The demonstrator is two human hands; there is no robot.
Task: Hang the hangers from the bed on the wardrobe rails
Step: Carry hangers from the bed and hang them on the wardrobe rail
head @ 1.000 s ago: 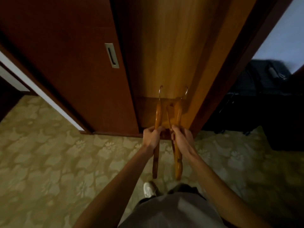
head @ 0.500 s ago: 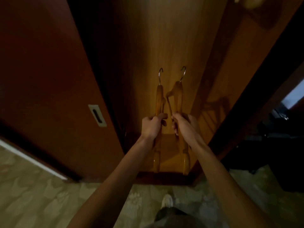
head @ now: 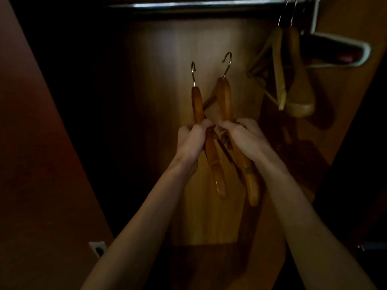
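Hangers are held one per hand, hooks up, inside the open wardrobe below the rail. Left hand (head: 191,141) has its fingers curled round the left hanger (head: 209,143); right hand (head: 244,136) grips the right hanger (head: 225,97) the same way. Judged next step: raise each in turn, turn the hook (head: 227,63) square to the rail (head: 199,6), seat it, then release. Keep clear of the hung hangers (head: 293,76) at far right

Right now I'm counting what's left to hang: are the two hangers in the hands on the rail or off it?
Off. Both hooks sit below the rail, left hanger in the left hand, right hanger in the right hand.
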